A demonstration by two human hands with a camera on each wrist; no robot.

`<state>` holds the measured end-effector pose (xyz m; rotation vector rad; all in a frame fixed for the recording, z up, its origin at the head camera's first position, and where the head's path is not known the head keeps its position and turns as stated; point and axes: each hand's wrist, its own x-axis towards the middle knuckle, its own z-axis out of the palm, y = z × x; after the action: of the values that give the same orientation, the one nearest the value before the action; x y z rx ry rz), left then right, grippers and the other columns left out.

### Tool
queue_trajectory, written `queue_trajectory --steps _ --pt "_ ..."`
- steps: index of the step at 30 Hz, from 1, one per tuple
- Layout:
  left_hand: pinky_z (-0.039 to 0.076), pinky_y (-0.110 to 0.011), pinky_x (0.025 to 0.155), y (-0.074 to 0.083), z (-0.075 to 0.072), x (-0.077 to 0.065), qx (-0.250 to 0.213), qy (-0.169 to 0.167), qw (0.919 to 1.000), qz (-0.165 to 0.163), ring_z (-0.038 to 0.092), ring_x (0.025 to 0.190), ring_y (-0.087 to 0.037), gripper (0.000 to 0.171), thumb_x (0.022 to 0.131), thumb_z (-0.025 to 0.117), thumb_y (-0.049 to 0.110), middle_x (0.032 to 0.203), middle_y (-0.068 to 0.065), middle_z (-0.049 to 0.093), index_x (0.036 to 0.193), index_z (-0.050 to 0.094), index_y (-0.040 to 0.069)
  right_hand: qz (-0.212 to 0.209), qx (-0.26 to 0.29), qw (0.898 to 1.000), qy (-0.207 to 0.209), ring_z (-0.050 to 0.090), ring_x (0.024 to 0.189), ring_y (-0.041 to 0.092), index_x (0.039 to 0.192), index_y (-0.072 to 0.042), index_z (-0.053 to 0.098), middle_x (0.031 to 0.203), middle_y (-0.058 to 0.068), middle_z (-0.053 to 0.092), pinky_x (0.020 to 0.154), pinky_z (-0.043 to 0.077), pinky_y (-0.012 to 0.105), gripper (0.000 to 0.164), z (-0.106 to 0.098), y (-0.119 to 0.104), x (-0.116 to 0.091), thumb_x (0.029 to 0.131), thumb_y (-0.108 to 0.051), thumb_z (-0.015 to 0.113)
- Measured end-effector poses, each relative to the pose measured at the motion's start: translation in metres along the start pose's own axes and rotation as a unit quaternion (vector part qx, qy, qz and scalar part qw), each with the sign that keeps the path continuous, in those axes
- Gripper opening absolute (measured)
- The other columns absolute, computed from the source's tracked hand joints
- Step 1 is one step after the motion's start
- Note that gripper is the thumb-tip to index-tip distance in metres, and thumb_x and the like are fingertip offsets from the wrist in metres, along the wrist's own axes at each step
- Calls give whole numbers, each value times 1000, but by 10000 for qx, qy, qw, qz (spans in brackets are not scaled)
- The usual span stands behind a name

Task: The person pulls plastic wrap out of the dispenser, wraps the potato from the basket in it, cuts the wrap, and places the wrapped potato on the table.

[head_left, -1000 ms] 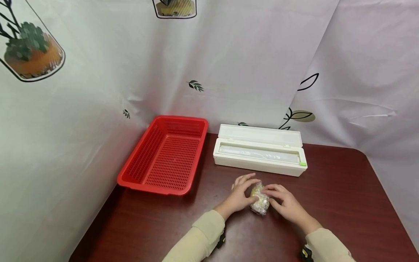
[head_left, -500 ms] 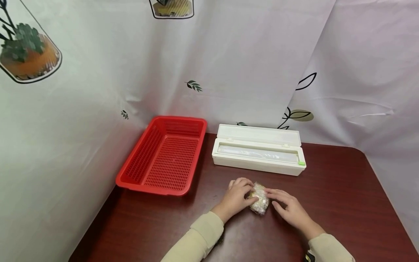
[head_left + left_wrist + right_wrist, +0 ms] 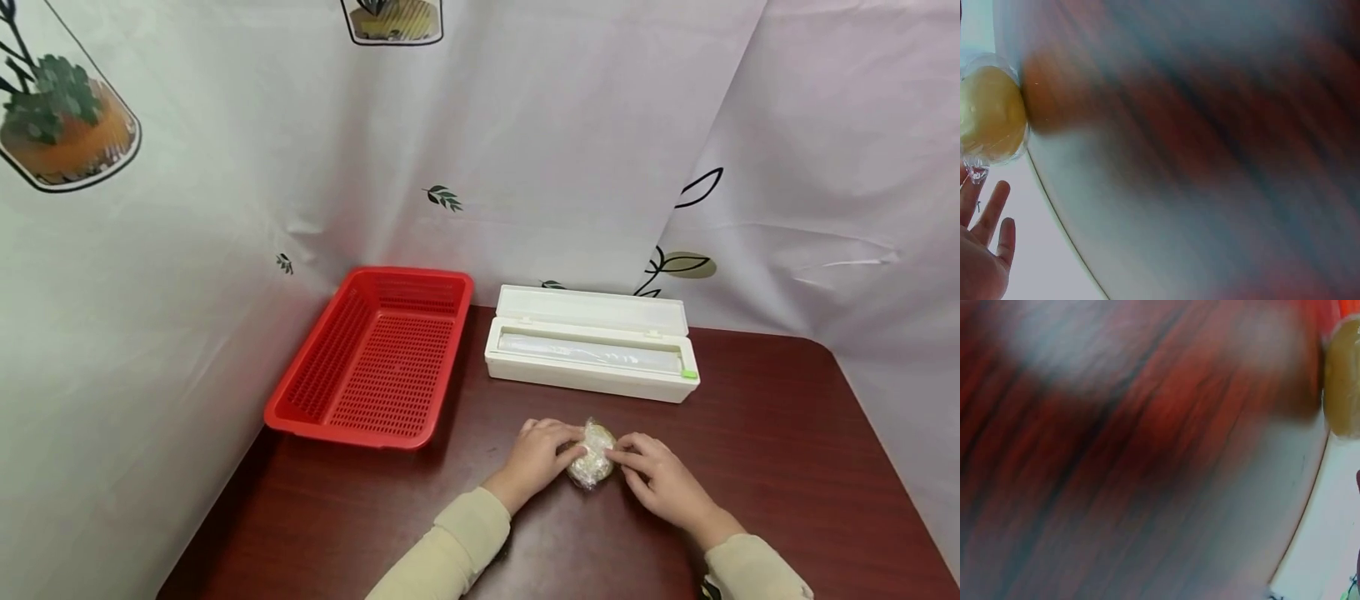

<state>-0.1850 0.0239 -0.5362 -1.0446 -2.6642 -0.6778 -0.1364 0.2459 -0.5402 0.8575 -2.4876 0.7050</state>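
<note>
On the tabletop a rounded yellowish item wrapped in clear cling film (image 3: 590, 457) lies between the two hands. My left hand (image 3: 534, 458) grips its left side, thumb in front and fingers behind. From the right, my right hand (image 3: 658, 479) pinches at the film with fingertips and thumb. The left wrist view shows the wrapped item (image 3: 991, 115) with a smooth yellow face under crinkled film, and a hand (image 3: 982, 256) with spread fingers below it. At the right wrist view's edge, only part of the item (image 3: 1344, 381) shows.
A white cling film box (image 3: 592, 375) stands behind the hands with its lid up and a roll inside. Left of it sits a red perforated plastic basket (image 3: 442, 392). A printed white cloth (image 3: 562, 150) hangs behind the dark wooden table (image 3: 780, 433).
The wrapped item has turned and shifted slightly left between the hands. My left fingers have come down nearer to it, and the right fingertips have shifted lower along its right side.
</note>
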Motion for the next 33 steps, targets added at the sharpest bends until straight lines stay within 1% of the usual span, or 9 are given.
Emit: queue_trajectory --steps 4,8,11,15,18,20,24,26,33 --pt "37 -27 82 -3 -1 3 -158 -147 9996 -162 54 102 -7 30 88 58 39 113 13 63 112 68 24 -19 -58 9999 -82 54 84 13 99 -9 72 96 -3 57 71 45 33 32 0 0 5 70 2 66" --pt "37 -24 80 -6 -6 9 -537 -505 9967 -348 50 98 -9 27 88 60 35 107 8 61 112 68 25 700 836 9940 18 53 70 3 89 -10 70 82 -10 60 59 45 22 22 1 0 14 73 5 69" --pt "40 -19 75 -6 -8 14 -950 -859 9907 -453 51 90 -7 24 90 60 30 97 6 57 111 69 24 1254 1390 9823 104 47 61 -1 86 -10 68 72 -12 56 51 42 19 19 2 0 21 73 3 73" --pt "41 -15 68 -8 -11 20 -1460 -1230 9796 -631 53 81 -4 23 90 60 24 92 7 57 112 69 20 1309 1433 9810 -78 44 59 2 89 -11 69 69 -10 48 50 40 20 19 4 1 28 72 -6 77" --pt "41 -15 67 -10 -9 20 -1705 -1134 9759 -758 52 79 -3 22 90 61 21 92 6 58 110 69 19 1278 1293 9828 -314 43 61 2 91 -13 70 70 -10 45 52 39 19 19 6 0 31 73 -11 78" --pt "42 -16 67 -13 -6 20 -2078 -967 9686 -964 51 78 -3 22 88 63 18 90 6 59 110 69 16 1288 1211 9834 -411 42 61 1 91 -15 69 71 -12 44 52 38 19 18 8 0 33 74 -14 77" --pt "45 -17 67 -17 -1 23 -3113 -603 9348 -1598 54 77 -3 24 85 66 10 87 4 62 109 66 10 1265 1318 9820 -477 43 61 4 94 -14 67 71 -9 44 52 38 20 21 10 2 38 76 -12 76" --pt "46 -18 67 -19 -1 28 -3343 -457 9237 -1812 56 77 -4 22 85 66 7 85 4 63 107 65 7 1352 1354 9804 -465 43 61 5 98 -12 66 71 -7 44 52 39 20 24 11 4 41 76 -11 75" --pt "47 -20 71 -26 1 40 -2863 -116 9378 -1960 60 80 -9 7 84 67 9 85 3 66 90 69 11 2009 931 9735 -565 41 62 2 104 -18 66 74 -9 42 53 38 22 23 18 3 47 82 -25 70"
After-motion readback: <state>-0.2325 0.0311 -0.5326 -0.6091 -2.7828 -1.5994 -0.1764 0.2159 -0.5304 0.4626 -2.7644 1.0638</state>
